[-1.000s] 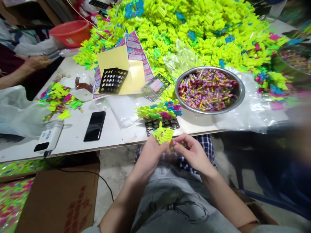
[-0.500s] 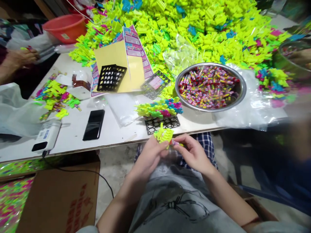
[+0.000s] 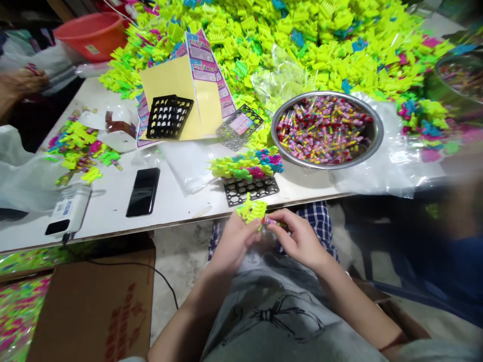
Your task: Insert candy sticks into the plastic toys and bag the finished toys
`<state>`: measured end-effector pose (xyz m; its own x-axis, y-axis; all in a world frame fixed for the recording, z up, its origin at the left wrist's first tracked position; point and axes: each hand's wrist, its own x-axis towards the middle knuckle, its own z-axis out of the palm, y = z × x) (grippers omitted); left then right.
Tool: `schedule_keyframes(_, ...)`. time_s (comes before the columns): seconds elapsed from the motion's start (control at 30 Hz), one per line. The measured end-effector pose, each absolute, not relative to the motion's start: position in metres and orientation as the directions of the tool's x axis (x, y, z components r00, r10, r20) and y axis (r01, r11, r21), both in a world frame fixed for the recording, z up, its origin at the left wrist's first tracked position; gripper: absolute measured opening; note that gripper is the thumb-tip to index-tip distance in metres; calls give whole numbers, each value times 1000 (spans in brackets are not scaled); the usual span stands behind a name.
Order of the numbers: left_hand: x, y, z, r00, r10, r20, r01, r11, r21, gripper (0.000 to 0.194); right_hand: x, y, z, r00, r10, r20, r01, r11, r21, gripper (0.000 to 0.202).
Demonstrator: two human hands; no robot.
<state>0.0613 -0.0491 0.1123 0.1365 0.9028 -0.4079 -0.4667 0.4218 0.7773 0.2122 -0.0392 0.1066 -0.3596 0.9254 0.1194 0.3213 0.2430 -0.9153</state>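
My left hand (image 3: pixel 237 236) is closed on a yellow-green plastic toy (image 3: pixel 253 209) just off the table's front edge. Between the fingertips of my right hand (image 3: pixel 300 234) is a small candy tube (image 3: pixel 270 221) with a red end and a pink wrapper. Its red end meets the toy's right side; whether it sits inside the toy I cannot tell. Straight ahead, a black perforated rack (image 3: pixel 252 190) carries rows of yellow, pink and blue toys (image 3: pixel 247 165). To its right stands a steel bowl (image 3: pixel 378 143) holding many similar candy tubes (image 3: pixel 324 131).
A big heap of yellow-green toys (image 3: pixel 302 45) covers the table's back. Leftward lie a phone (image 3: pixel 142 192), a white power bank (image 3: pixel 70 211), black racks (image 3: pixel 169 117) and printed card sheets (image 3: pixel 207 75). A red basin (image 3: pixel 92 37) stands behind. Another person's hand (image 3: pixel 24 83) shows far left.
The view has shifted slightly. Both my hands keep their hold, with the candy tube still against the toy. At far right, another person's hand has left the metal bowl.
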Motion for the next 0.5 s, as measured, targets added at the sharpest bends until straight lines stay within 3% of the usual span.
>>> schedule_keyframes(0.33, 60, -52, 110, 104, 893, -439, -396, 442, 805, 27, 211, -44, 103, -369, 926, 79, 365, 223, -904, 14)
schedule_keyframes(0.5, 58, -53, 97, 146, 862, -486, -377, 503, 778, 34, 214, -41, 97, -400, 914, -64, 333, 80, -939, 15)
